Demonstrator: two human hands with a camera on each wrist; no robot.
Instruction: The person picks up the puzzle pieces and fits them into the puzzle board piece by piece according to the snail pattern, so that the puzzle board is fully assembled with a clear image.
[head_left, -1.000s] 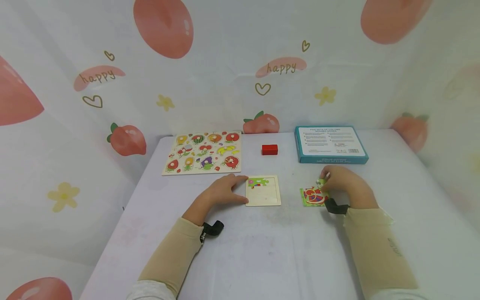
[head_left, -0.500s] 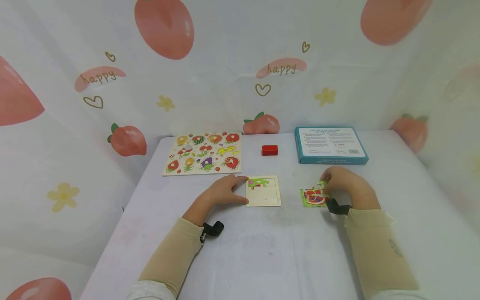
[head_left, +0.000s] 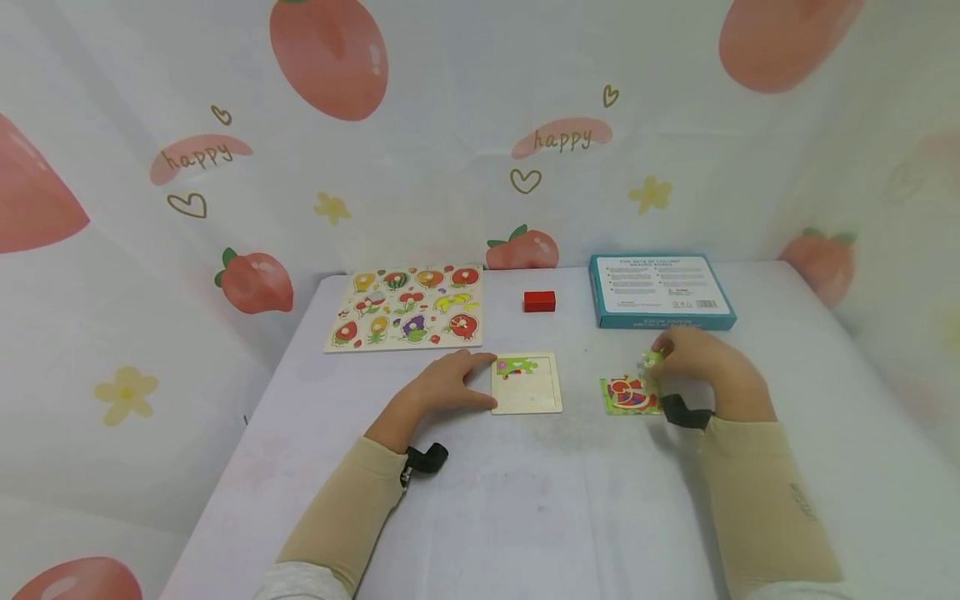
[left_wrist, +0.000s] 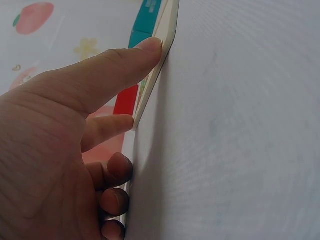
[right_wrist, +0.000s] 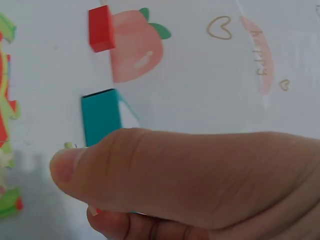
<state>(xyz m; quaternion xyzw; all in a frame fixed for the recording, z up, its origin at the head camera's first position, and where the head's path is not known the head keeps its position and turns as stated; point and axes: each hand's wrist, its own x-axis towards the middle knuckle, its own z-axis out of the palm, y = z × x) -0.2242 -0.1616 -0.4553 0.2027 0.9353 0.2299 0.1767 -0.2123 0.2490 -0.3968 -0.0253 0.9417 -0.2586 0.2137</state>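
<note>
head — red block (head_left: pixel 539 302), box (head_left: pixel 663 287) behind right hand (head_left: pixel 703 367)

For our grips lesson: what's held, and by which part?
Right hand pinches a piece, exact spot hidden; left hand only touches a tray, along its left edge.

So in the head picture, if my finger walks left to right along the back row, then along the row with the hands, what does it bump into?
Back row: fruit board → red block → teal box.
Hands row: left hand → wooden tray → puzzle pieces on the table → right hand.
</note>
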